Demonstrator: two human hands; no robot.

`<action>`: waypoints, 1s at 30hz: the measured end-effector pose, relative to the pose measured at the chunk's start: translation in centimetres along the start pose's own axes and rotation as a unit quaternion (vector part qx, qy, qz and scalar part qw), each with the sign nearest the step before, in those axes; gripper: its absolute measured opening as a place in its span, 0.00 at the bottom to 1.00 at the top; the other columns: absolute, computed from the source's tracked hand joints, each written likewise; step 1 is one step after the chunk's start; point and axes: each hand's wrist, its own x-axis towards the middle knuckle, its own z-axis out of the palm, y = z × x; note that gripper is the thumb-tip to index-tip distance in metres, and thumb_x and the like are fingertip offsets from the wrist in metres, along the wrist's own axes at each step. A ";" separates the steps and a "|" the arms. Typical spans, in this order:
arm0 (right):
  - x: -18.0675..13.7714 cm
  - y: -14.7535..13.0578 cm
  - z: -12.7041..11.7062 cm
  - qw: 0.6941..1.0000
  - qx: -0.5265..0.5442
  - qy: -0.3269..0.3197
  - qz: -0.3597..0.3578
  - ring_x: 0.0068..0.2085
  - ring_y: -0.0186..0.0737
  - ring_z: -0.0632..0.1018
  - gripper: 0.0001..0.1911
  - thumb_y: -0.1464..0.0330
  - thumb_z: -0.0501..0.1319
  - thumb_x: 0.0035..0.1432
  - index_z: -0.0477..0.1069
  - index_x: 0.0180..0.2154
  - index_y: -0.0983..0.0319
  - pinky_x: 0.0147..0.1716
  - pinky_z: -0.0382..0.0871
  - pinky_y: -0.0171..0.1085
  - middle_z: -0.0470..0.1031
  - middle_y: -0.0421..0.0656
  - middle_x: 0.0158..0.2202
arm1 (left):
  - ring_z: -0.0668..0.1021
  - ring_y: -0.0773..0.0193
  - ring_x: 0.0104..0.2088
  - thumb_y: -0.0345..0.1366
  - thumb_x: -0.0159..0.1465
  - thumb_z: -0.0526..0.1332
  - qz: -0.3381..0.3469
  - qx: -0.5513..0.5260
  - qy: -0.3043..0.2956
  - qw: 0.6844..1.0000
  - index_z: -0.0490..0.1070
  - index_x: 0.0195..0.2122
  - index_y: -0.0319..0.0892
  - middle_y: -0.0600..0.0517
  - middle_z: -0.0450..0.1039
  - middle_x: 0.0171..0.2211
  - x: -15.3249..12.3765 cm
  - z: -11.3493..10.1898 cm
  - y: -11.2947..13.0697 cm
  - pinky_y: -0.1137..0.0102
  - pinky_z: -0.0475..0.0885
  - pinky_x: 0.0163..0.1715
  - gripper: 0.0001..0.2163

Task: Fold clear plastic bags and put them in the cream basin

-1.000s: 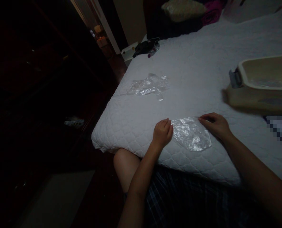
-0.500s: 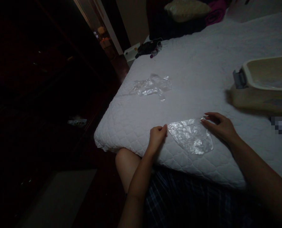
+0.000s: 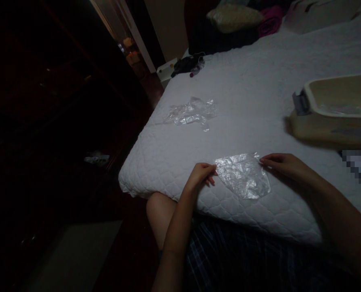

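Observation:
A crinkled clear plastic bag (image 3: 244, 176) lies on the white quilted bed, close to its front edge. At the bag's left corner, my left hand (image 3: 203, 172) pinches the plastic between thumb and fingers. My right hand (image 3: 279, 163) grips the upper right edge with its fingertips. The bag is wider along the top and narrows toward the lower right. Farther back on the bed, a second crumpled clear plastic bag (image 3: 192, 111) lies spread out, touched by neither hand.
A cream plastic bin (image 3: 320, 127) with a grey latch stands on the bed (image 3: 244, 85) at right, some clear plastic inside. A beige pillow (image 3: 235, 18), a magenta roll (image 3: 270, 21) and dark items sit at the far end. Dark floor lies left of the bed.
My right hand has gone from loosely spread fingers to a closed pinch on the bag's edge, slightly lower. My left hand has turned a little at its corner. The view has shifted slightly.

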 end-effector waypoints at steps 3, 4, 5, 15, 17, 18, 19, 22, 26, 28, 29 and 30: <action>-0.1 0.3 0.4 0.999 0.040 -0.012 0.016 0.33 0.44 0.76 0.24 0.51 0.68 0.40 0.78 0.34 0.63 0.33 0.67 0.41 0.78 0.49 0.33 | 0.72 0.75 0.15 0.41 0.61 0.63 0.004 -0.008 -0.002 1.000 0.73 0.33 0.34 0.48 0.77 0.27 -0.1 0.0 -0.1 0.80 0.61 0.12 0.12; -0.2 0.4 0.6 0.998 0.051 -0.012 0.019 0.33 0.43 0.76 0.24 0.52 0.68 0.39 0.77 0.34 0.63 0.33 0.67 0.41 0.78 0.49 0.33 | 0.73 0.75 0.16 0.40 0.61 0.63 0.004 -0.012 -0.002 1.000 0.73 0.34 0.34 0.48 0.77 0.27 -0.1 0.0 0.0 0.80 0.61 0.13 0.12; -0.2 0.6 0.7 0.998 0.060 -0.012 0.018 0.33 0.42 0.75 0.24 0.52 0.69 0.39 0.77 0.35 0.63 0.33 0.67 0.40 0.78 0.48 0.33 | 0.73 0.75 0.16 0.39 0.60 0.64 0.003 -0.014 -0.001 1.000 0.73 0.35 0.34 0.48 0.77 0.27 -0.1 0.0 0.0 0.80 0.61 0.13 0.11; 0.2 1.6 0.9 0.997 0.081 -0.009 0.002 0.33 0.40 0.74 0.25 0.52 0.70 0.37 0.77 0.36 0.62 0.32 0.65 0.39 0.77 0.45 0.31 | 0.73 0.73 0.15 0.35 0.54 0.67 0.017 -0.031 0.033 0.999 0.72 0.38 0.35 0.57 0.70 0.19 0.1 0.5 -0.4 0.81 0.59 0.12 0.13; 0.3 1.7 0.9 0.997 0.075 -0.004 0.003 0.32 0.40 0.74 0.25 0.52 0.70 0.38 0.77 0.36 0.62 0.32 0.65 0.39 0.77 0.46 0.31 | 0.73 0.73 0.14 0.36 0.54 0.67 0.021 -0.029 0.040 0.999 0.72 0.38 0.35 0.57 0.70 0.18 0.1 0.7 -0.4 0.81 0.59 0.12 0.13; 0.3 1.8 0.9 0.997 0.075 -0.001 0.003 0.32 0.40 0.74 0.25 0.52 0.70 0.38 0.77 0.36 0.62 0.32 0.65 0.39 0.77 0.46 0.31 | 0.73 0.73 0.14 0.36 0.53 0.67 0.021 -0.027 0.043 0.998 0.72 0.38 0.35 0.57 0.70 0.18 0.1 0.7 -0.4 0.81 0.59 0.12 0.14; 0.3 1.8 0.9 0.997 0.077 0.000 0.001 0.32 0.41 0.74 0.25 0.52 0.70 0.38 0.77 0.35 0.62 0.32 0.66 0.39 0.77 0.46 0.31 | 0.73 0.73 0.14 0.37 0.53 0.67 0.021 -0.025 0.046 0.998 0.72 0.38 0.35 0.57 0.69 0.18 0.1 0.8 -0.4 0.81 0.59 0.12 0.14; 0.5 1.9 1.0 0.997 0.083 -0.002 -0.012 0.33 0.42 0.75 0.25 0.52 0.70 0.37 0.77 0.35 0.62 0.34 0.66 0.40 0.78 0.46 0.32 | 0.72 0.73 0.14 0.37 0.53 0.67 0.023 -0.020 0.056 0.998 0.72 0.38 0.35 0.57 0.69 0.18 0.1 1.0 -0.4 0.81 0.58 0.12 0.14; 0.4 1.8 1.1 0.996 0.085 -0.001 -0.023 0.33 0.41 0.74 0.25 0.52 0.71 0.36 0.76 0.33 0.62 0.35 0.66 0.40 0.77 0.45 0.31 | 0.72 0.74 0.14 0.36 0.53 0.66 0.031 -0.019 0.062 0.997 0.72 0.41 0.35 0.57 0.70 0.20 0.1 1.2 -0.5 0.81 0.57 0.11 0.15; 0.4 1.7 1.1 0.996 0.084 -0.001 -0.023 0.32 0.40 0.74 0.24 0.51 0.70 0.36 0.76 0.33 0.61 0.34 0.66 0.40 0.76 0.45 0.30 | 0.71 0.75 0.14 0.34 0.54 0.65 0.038 -0.025 0.064 0.997 0.72 0.41 0.35 0.56 0.71 0.21 0.1 1.3 -0.7 0.81 0.57 0.11 0.14; 0.4 1.7 1.1 0.996 0.084 0.000 -0.023 0.32 0.40 0.73 0.24 0.51 0.70 0.36 0.76 0.32 0.61 0.34 0.66 0.40 0.76 0.45 0.30 | 0.70 0.75 0.14 0.33 0.54 0.64 0.042 -0.030 0.065 0.997 0.72 0.41 0.35 0.57 0.71 0.22 0.1 1.4 -0.7 0.81 0.56 0.10 0.13; 0.4 1.7 1.1 0.996 0.083 0.001 -0.024 0.32 0.40 0.73 0.24 0.51 0.70 0.37 0.76 0.32 0.61 0.34 0.65 0.40 0.76 0.44 0.30 | 0.70 0.76 0.13 0.32 0.53 0.64 0.046 -0.035 0.066 0.996 0.72 0.40 0.36 0.57 0.71 0.22 0.1 1.4 -0.7 0.81 0.56 0.10 0.12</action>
